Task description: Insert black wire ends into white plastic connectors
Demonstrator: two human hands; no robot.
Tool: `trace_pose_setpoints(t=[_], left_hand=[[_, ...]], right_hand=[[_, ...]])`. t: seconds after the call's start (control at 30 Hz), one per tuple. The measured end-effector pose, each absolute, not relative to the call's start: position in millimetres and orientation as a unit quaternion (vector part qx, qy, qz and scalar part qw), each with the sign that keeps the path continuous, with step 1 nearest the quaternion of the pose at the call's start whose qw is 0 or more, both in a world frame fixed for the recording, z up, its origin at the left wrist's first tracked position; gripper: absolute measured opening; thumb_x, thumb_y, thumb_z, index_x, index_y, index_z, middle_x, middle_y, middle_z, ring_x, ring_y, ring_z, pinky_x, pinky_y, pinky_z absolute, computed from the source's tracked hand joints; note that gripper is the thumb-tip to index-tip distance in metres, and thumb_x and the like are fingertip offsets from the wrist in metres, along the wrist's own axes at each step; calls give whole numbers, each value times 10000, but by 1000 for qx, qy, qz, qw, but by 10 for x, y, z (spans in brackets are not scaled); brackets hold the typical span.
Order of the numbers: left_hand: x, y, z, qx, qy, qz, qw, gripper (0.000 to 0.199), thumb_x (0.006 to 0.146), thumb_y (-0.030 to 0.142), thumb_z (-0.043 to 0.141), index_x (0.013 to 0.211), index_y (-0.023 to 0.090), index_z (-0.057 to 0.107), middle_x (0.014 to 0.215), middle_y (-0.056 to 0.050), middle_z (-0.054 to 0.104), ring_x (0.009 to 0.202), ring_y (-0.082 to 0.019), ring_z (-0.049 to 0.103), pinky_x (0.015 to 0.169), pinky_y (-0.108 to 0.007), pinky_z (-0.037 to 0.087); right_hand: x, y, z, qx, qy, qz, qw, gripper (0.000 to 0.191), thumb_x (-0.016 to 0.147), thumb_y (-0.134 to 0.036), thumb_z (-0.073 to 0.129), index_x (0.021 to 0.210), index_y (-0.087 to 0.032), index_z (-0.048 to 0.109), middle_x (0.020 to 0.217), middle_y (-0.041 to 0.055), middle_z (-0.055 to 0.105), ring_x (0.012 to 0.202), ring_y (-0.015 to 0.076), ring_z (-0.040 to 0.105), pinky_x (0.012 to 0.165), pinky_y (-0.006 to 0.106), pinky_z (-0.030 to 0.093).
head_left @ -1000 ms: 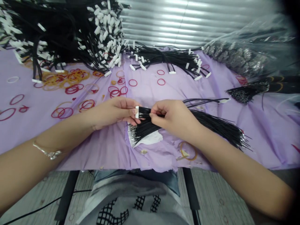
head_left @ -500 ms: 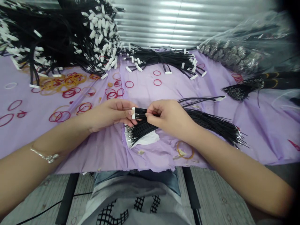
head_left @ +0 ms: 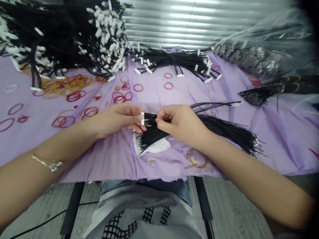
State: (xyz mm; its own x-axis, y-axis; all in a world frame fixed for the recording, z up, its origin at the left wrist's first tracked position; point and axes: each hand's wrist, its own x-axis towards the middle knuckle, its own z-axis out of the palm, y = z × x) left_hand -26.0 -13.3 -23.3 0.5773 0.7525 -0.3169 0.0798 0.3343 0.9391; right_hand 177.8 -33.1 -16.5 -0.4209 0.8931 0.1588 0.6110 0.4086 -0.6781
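My left hand (head_left: 127,118) pinches a white connector (head_left: 142,118) between thumb and fingers. Black wires run from the connector to my right hand (head_left: 174,121), whose thumb and fingertips are closed on them. Under both hands lies a loose bundle of black wires (head_left: 224,131) with bare metal ends at each side. Its left ends rest on a white scrap (head_left: 159,147). Behind my right hand, a few black wires (head_left: 211,105) stretch to the right.
Connectored cables are heaped at the back left (head_left: 62,36), with a smaller bunch (head_left: 171,59) at the back middle. Red and yellow rubber bands (head_left: 74,83) lie on the purple cloth (head_left: 104,159). A clear plastic bag (head_left: 261,49) and another wire bundle (head_left: 259,93) are at the right.
The view has shifted slightly. Both hands keep their hold on the connector and wires, with hardly any visible movement.
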Motion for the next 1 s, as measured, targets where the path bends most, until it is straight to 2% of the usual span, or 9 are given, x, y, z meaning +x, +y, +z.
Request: trace_pose_setpoints(t=[0.23,1.0], left_hand=[[-257,-124,-238,527,389,236,718,119,790,157,659,893,106,689,749,-57,699,652,-107,668,609,-156,552],[-259,-133,-218,517,399,234,720,126,773,144,672,893,109,688,749,-54,700,647,-114,667,606,-167,554]], right_hand=[[1806,-331,-152,-462,-804,292,236,111,697,-178,526,650,-150,622,547,-36,560,490,60,450,506,204,297],[1786,-343,-145,-477,-789,290,258,128,718,-185,521,670,-144,633,559,-26,570,503,70,451,524,216,301]])
